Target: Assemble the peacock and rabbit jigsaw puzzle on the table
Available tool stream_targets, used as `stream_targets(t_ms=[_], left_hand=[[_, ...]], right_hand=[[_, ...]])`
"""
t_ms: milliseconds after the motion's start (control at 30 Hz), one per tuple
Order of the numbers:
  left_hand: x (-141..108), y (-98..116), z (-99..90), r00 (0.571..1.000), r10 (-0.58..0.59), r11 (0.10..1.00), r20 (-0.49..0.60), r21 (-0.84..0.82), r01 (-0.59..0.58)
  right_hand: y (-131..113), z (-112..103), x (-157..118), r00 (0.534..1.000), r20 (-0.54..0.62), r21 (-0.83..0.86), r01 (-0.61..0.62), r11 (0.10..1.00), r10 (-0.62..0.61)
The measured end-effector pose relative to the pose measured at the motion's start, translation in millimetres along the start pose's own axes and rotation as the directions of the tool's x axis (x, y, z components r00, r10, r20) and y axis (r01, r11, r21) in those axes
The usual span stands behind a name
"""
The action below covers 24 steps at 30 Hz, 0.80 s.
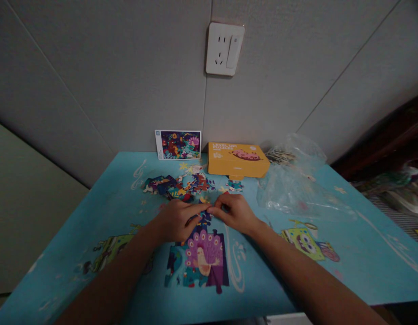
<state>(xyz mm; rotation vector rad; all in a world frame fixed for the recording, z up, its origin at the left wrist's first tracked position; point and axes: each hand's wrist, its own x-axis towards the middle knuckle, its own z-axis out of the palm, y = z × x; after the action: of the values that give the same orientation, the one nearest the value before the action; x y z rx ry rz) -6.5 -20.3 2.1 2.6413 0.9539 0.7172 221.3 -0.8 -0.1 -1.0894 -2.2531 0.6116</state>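
Joined puzzle pieces with a purple peacock (204, 259) lie on the blue tabletop in front of me. My left hand (181, 216) rests over the upper left part of this section, its index finger stretched to the right. From the right, my right hand (235, 212) meets it with thumb and index finger curled together at the section's top edge. The fingertips nearly touch, and whatever lies between them is too small to make out. Just beyond the hands is a heap of loose puzzle pieces (164, 184). One teal piece (235, 185) lies by the yellow box.
A reference picture card (179, 145) leans against the wall. Beside it stands a yellow puzzle box (236, 161). Crumpled clear plastic bags (290, 187) lie at the back right. A socket (225, 48) is on the wall. The patterned tabletop (117, 198) has a cartoon print.
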Motion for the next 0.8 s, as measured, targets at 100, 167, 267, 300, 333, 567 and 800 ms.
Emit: stream_targets(t_ms=[100,167,267,300,333,567,800], left_hand=[[1,3,1.5,1.000,-0.003,1.000,0.015,0.010,0.002],[3,5,1.5,0.999,-0.016,1.000,0.028,0.001,0.016],[4,8,0.6,0.999,-0.013,1.000,0.046,-0.019,0.014],[5,9,0.1,0.999,-0.002,1.000,0.052,-0.031,0.004],[5,9,-0.5,0.998,0.006,0.999,0.055,-0.042,-0.003],[7,1,0.9,0.987,-0.082,0.996,-0.135,0.018,0.085],[10,-17,2.7,0.855,-0.283,0.869,-0.435,0.259,0.420]], right_hand=[[-1,-1,1,0.999,-0.006,0.049,-0.041,0.998,0.041],[-2,0,1,0.999,0.021,0.085,0.027,0.996,-0.028],[-4,3,1,0.990,0.065,0.083,0.119,0.989,-0.124],[-4,4,1,0.989,0.064,0.067,0.131,0.989,-0.135],[-4,3,1,0.990,0.043,0.043,0.134,0.990,-0.136],[5,-16,2,0.988,-0.090,-0.286,-0.148,0.947,0.127],[12,-14,-1,0.917,-0.090,-0.471,-0.383,0.795,0.388]])
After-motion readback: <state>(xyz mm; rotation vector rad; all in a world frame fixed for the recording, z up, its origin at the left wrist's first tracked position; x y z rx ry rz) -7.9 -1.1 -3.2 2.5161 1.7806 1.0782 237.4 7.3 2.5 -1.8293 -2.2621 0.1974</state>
